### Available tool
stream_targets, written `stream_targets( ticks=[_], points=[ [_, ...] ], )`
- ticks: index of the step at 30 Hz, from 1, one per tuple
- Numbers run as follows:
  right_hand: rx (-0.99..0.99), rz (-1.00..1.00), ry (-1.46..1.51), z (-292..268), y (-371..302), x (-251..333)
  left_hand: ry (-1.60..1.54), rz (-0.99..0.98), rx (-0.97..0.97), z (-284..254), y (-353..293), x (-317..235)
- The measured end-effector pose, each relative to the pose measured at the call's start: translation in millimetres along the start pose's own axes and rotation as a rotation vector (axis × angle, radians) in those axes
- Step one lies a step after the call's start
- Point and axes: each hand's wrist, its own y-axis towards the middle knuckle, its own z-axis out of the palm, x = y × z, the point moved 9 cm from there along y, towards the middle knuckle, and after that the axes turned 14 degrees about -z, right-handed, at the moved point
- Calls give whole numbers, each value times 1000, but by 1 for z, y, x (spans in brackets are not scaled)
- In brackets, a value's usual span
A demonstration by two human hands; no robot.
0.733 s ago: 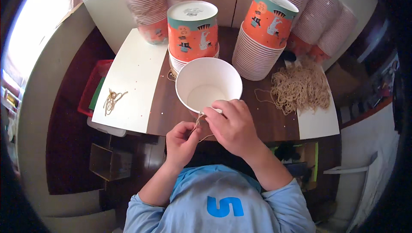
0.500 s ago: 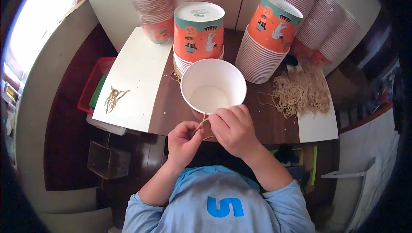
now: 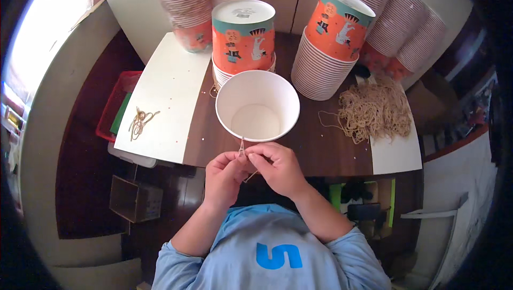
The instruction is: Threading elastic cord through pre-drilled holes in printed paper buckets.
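Note:
A white-lined paper bucket (image 3: 257, 88) stands upright near the table's front, its mouth facing up. A thin tan cord (image 3: 242, 145) runs from its near rim down to my fingers. My left hand (image 3: 223, 176) is closed, pinching the cord between thumb and forefinger. Beside it my right hand (image 3: 281, 171) is closed too, its fingertips gripping the same cord close to the left ones. A loose cord end hangs below the fingers. Whether a knot lies between the fingertips cannot be made out.
Behind the bucket rise a left stack (image 3: 243, 44) and a right stack (image 3: 326, 65) of upturned orange-and-green buckets. A tangled cord pile (image 3: 374, 109) lies at right, a small cord bunch (image 3: 141, 123) at left. Wrapped bucket stacks (image 3: 184, 1) stand at the back.
My right hand has come down and left from the bucket's rim, with its fingertips now against my left ones. The bucket appears slightly farther left.

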Motion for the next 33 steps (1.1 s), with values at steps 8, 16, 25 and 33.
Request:
stream_targets(
  ticks=[8,16,25,33],
  points=[
    [-24,180,192,8,-9,-15,227,99,-119,-2,-5,-8],
    [-202,464,857,27,-24,-49,173,156,-48,3,-7,-13],
    [-244,511,917,34,-30,-52,1055,978,-301,33,-49,-44],
    [-287,518,907,35,-27,-48,1125,1028,-291,38,-51,-50]
  ],
)
